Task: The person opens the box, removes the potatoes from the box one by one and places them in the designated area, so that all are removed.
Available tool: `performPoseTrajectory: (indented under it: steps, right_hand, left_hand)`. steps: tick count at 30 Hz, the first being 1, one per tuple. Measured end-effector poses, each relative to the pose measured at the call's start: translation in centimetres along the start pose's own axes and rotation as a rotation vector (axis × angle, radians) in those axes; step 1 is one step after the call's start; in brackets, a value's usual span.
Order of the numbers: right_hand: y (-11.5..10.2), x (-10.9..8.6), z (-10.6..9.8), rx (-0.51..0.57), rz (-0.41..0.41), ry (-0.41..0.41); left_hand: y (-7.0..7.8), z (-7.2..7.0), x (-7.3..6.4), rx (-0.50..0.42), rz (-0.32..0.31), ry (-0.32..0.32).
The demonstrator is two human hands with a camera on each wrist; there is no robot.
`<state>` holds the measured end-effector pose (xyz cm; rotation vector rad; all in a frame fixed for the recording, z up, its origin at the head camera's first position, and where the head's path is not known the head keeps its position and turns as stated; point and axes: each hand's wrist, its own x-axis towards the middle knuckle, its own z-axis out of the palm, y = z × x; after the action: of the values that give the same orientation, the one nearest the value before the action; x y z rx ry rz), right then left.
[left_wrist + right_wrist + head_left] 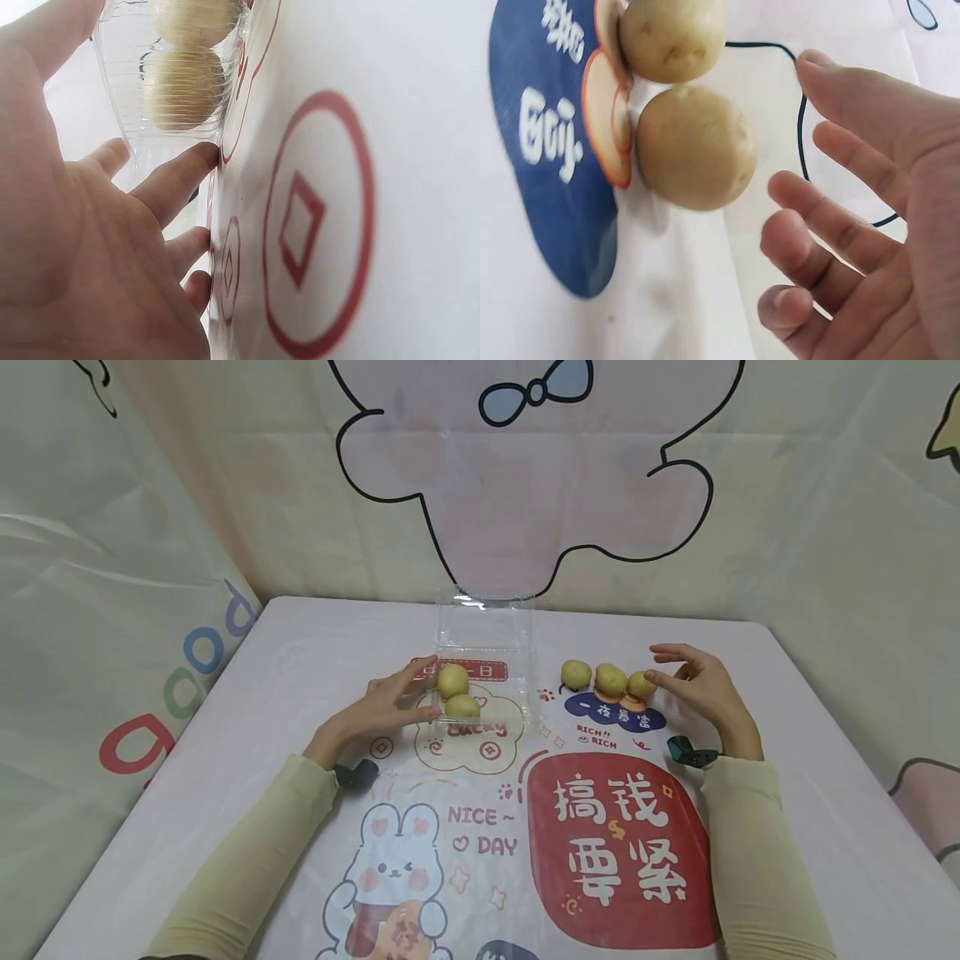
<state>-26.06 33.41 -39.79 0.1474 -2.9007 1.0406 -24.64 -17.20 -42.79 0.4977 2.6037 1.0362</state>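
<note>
Your right hand point(705, 689): its fingers were apart and a little bent, and it held nothing.
End potato point(641, 683): it sat just left of your right hand, at the right end of the row; the right wrist view showed a small gap between them.
Its shape: it looked almost round, so you could not pick out a long way on it.
Nearer hand: your right one; your left hand point(386, 700) was well off to the left.
Potato row: the middle potato point(611, 680) was just beside the end one, and the left potato point(576, 674) came next.
Clear box point(516, 693): it was left of the row, its lid point(483, 625) up on the far side, with two potatoes point(453, 682) inside.
Your left hand's fingers: they were spread and mostly straight, touching the box's left end.
</note>
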Motion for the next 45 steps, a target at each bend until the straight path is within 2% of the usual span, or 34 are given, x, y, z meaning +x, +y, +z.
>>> performPoseTrajectory:
  steps: [9,15,21,26,30,34,45]
  right_hand:
    - [-2.4,0.0,0.2,0.02,-0.088,0.106]
    - [-4.2,0.4,0.9,0.062,-0.147,0.119]
    - [-6.1,0.4,2.0,0.073,-0.214,0.083]
    - [-7.0,0.8,3.7,0.09,-0.283,0.049]
    - [-8.0,1.2,5.1,0.124,-0.371,0.063]
    - [-9.2,1.5,6.4,0.147,-0.456,0.063]
    - [-12.9,1.5,10.2,0.197,-0.566,-0.053]
  left_hand:
    - [-0.1,0.0,0.1,0.006,-0.002,0.004]
    - [-0.1,0.0,0.1,0.003,0.003,0.003]
    - [-0.1,0.0,0.1,0.003,-0.001,0.004]
    - [0.1,0.0,-0.1,0.0,0.03,0.001]
    - [0.2,-0.1,-0.3,-0.001,0.062,0.003]
    - [0.2,-0.1,-0.3,0.0,0.066,0.0]
    - [0.1,-0.2,-0.3,0.007,0.061,0.008]
